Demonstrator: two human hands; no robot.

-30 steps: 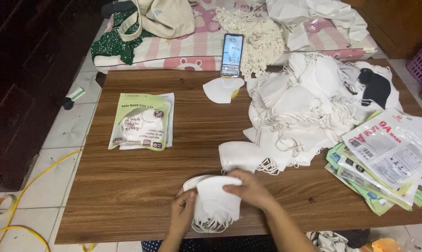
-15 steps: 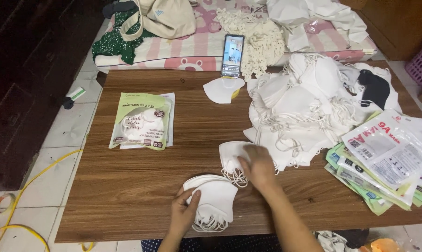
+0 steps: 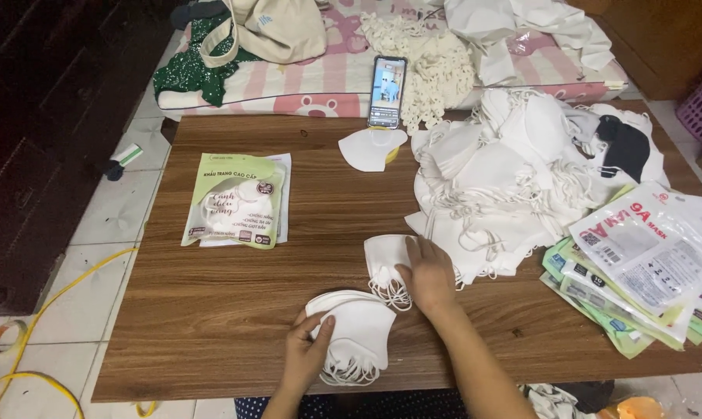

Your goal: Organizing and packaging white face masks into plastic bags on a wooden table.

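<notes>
White, soft masks: your left hand [image 3: 308,353] lies flat, fingers spread, on the small stack [image 3: 355,334] at the table's [image 3: 227,310] near edge. Your right hand [image 3: 428,271] presses open-palmed on a single folded mask [image 3: 386,256] just beyond. Light, floppy stuff, probably best pinched by the fold, clear of the loops.

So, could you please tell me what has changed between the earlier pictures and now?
The right hand left the small stack of folded masks near the table edge and moved up and to the right, and now rests on a single white mask beside the big loose pile. The left hand stays on the stack. The green packet, the phone and the packaging at the right have not moved.
</notes>
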